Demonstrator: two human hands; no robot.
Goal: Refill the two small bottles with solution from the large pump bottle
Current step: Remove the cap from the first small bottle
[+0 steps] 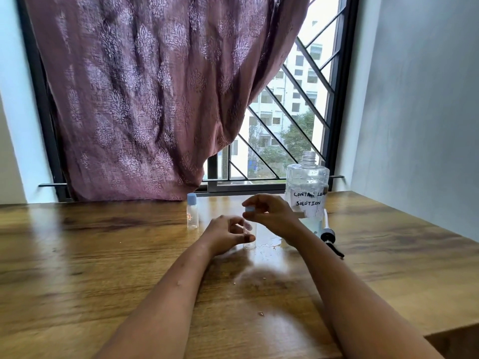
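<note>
A small clear bottle [250,238] stands upright on the wooden table [103,255]; my left hand [228,235] grips its side. My right hand [269,216] pinches a light-blue cap [250,209] right over that bottle's mouth. A second small bottle [192,215] with a light-blue cap on stands to the left, untouched. The large clear bottle [307,189], labelled "contact lens solution", stands behind my right hand with its neck uncapped. Its black-headed pump [328,235] lies on the table to the right of it.
A small puddle [269,245] and a few drops wet the table around the held bottle. A purple curtain [155,99] and a barred window [298,120] rise behind the table's far edge. A wall [420,99] closes the right side.
</note>
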